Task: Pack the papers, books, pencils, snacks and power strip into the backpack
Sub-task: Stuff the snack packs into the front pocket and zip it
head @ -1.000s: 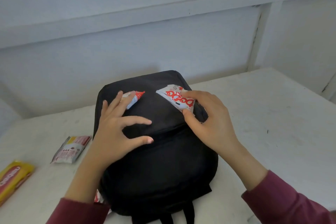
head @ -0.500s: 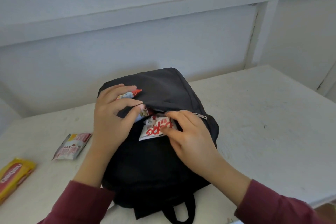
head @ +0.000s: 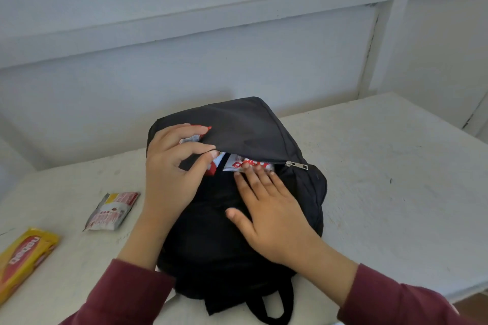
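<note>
A black backpack (head: 253, 129) lies flat on the white table (head: 383, 166), its front pocket unzipped. My left hand (head: 171, 174) pinches the pocket's upper flap and lifts it, with a small red-tipped packet (head: 196, 134) held under its fingers. A white and red snack packet (head: 247, 165) sits half inside the pocket opening. My right hand (head: 266, 208) lies flat on the bag, fingertips pressing that packet's edge. The zipper pull (head: 297, 165) rests at the pocket's right end.
Left of the backpack, a white and red snack wrapper (head: 112, 211) lies on the table. A yellow and red biscuit pack (head: 23, 258) sits at the near left edge. A pale wall runs close behind the table.
My right hand carried the white and red packet from the top of the bag down into the pocket opening, then flattened behind it. My left hand moved to lift the flap.
</note>
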